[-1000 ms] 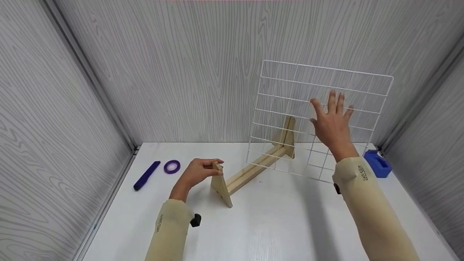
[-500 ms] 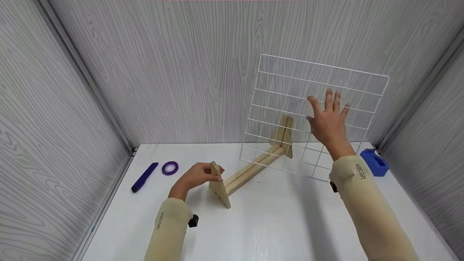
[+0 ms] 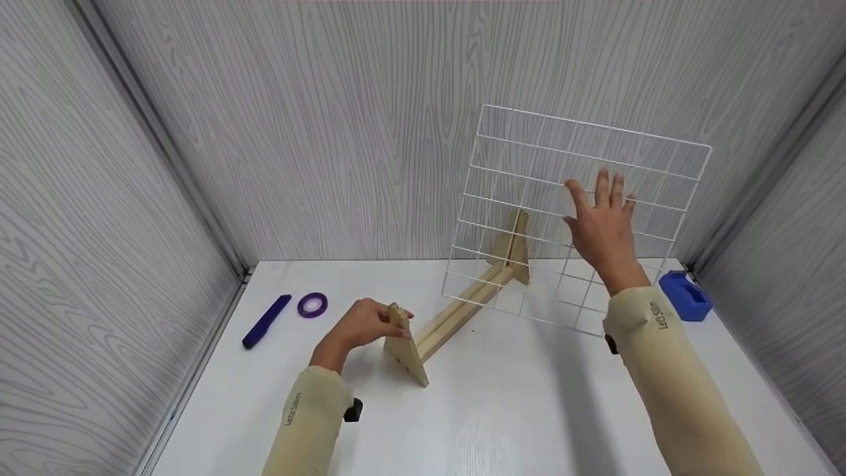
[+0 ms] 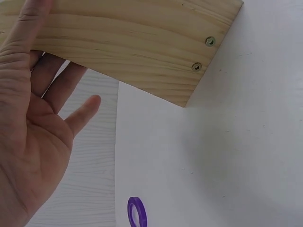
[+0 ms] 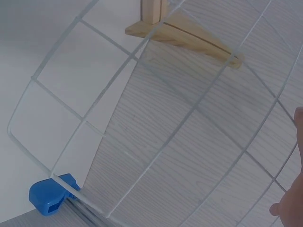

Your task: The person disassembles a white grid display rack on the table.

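Observation:
Near the table's middle, my left hand (image 3: 362,324) pinches the top of an upright wooden end piece (image 3: 406,354), belonging to a pale wooden stand. In the left wrist view its face (image 4: 128,42) shows two screws. A wooden rail (image 3: 466,314) runs back to the stand's other end piece (image 3: 519,248), partly behind wires. My right hand (image 3: 601,231) holds up a white wire grid panel (image 3: 529,175), fingers spread across it, the grid tilted above the table. In the right wrist view the grid (image 5: 194,108) fills the foreground, while only part of the hand (image 5: 291,203) shows at the edge.
A dark purple bar (image 3: 266,322) and a purple ring (image 3: 312,305) lie on the white table (image 3: 489,423), left of my left hand. At the back right stands a blue tape dispenser (image 3: 685,295). Wood-patterned walls (image 3: 344,132) close the back and sides.
My left hand has brought the stand's near end slightly closer to me, and its far end has swung a little left. The wire grid has tilted slightly in my right hand.

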A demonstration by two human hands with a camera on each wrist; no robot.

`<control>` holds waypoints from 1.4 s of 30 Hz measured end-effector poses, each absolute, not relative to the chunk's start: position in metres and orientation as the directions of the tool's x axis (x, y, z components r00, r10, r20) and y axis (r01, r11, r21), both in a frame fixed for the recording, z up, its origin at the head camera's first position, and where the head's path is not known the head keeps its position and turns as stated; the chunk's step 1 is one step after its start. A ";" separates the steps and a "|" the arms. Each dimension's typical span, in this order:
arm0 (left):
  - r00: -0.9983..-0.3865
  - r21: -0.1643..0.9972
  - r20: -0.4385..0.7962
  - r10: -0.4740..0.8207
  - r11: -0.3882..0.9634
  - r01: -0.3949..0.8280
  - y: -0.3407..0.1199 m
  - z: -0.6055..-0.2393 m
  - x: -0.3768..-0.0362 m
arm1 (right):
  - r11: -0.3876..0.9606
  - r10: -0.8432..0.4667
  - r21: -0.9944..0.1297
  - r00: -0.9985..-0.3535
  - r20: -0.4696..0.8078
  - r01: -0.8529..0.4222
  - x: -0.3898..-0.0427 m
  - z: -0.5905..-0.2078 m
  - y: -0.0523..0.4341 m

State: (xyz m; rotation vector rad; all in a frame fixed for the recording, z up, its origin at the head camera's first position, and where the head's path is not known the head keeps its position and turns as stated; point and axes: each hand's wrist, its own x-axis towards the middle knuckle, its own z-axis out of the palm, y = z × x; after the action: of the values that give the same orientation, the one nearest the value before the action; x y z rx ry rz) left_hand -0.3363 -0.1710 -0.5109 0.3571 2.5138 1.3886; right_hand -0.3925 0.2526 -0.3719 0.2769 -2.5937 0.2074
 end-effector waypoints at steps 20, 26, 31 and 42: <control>-0.906 0.781 -0.072 0.417 0.588 0.209 -0.158 -0.508 -0.328 | 0.964 -0.203 -0.046 -0.838 0.507 -0.261 -0.390 -0.381 0.258; -0.906 0.770 -0.101 0.410 0.610 0.190 -0.157 -0.504 -0.324 | 0.961 -0.219 -0.041 -0.842 0.492 -0.274 -0.390 -0.381 0.259; -0.904 0.767 -0.097 0.416 0.610 0.199 -0.153 -0.505 -0.321 | 0.959 -0.228 -0.034 -0.836 0.499 -0.282 -0.390 -0.383 0.261; -0.907 0.773 -0.035 0.420 0.587 0.242 -0.142 -0.508 -0.309 | 0.966 -0.227 0.000 -0.849 0.477 -0.258 -0.390 -0.386 0.262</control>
State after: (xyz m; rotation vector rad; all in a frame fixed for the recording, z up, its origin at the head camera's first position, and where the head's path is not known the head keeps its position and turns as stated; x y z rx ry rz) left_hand -0.3095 -0.1416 -0.5083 0.5505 2.6024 1.2193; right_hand -0.3903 0.2621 -0.3861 0.3442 -2.6252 0.0870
